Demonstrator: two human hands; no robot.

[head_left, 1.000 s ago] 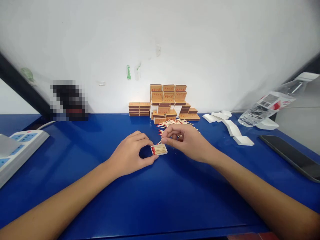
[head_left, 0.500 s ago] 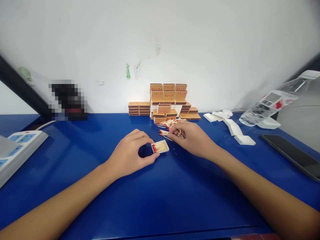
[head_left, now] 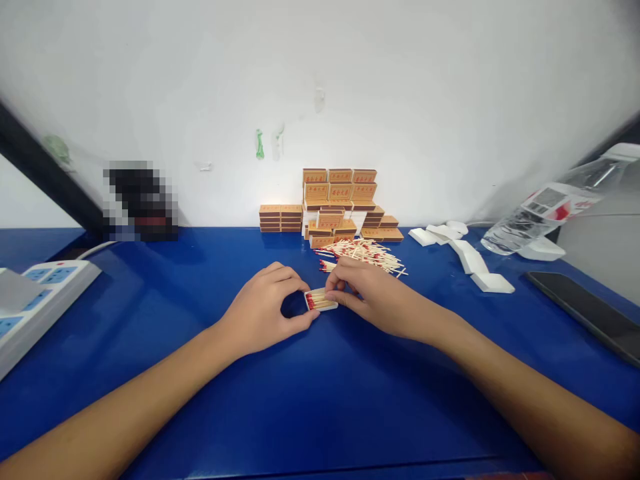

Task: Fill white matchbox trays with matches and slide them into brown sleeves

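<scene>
A small white matchbox tray (head_left: 327, 307) holding red-tipped matches (head_left: 316, 300) lies on the blue table. My left hand (head_left: 267, 310) grips its left end between thumb and fingers. Over the tray's right part, my right hand (head_left: 367, 293) has its thumb and fingertips pressed together at the matches; whatever is between them is too small to make out. Just beyond my right hand spreads a loose pile of matches (head_left: 370, 252). Behind the pile, orange and brown matchboxes (head_left: 340, 192) are stacked against the wall.
White paper trays (head_left: 467, 257) lie at the right, near a tilted plastic bottle (head_left: 545, 207) and a black phone (head_left: 585, 310). A power strip (head_left: 47, 307) is on the left. A lower matchbox stack (head_left: 280, 219) stands left of the tall one.
My right hand has moved from the match pile, left and nearer, to the tray. More of the pile now shows. My left hand still grips the tray.
</scene>
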